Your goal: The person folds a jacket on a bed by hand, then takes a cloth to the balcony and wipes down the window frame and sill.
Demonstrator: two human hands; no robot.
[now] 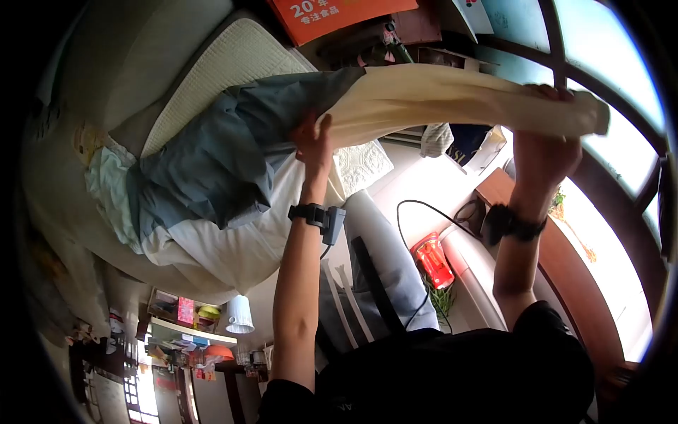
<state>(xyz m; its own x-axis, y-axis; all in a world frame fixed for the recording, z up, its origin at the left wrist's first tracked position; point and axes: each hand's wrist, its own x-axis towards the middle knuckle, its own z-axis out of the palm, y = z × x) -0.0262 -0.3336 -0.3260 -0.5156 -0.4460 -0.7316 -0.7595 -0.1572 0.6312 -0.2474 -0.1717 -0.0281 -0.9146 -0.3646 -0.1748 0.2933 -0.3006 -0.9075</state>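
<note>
One long cream fabric tube [438, 102] is held up and stretched right, seemingly joined to a rumpled blue-grey cloth garment [205, 155] on a padded beige seat [85, 219]. Right hand [547, 155] has its fingers clamped on the right end; left hand [316, 148] is at the cream-grey join, thumb apart, can't tell how tight. Looks like the straightening-out step to me, so next move probably needs that end kept taut. Loose white cloth [226, 242] underneath could snag along, and a thin black cable [422, 203] loops between the arms. Shiny red packet [432, 260] sits clear, near right.
</note>
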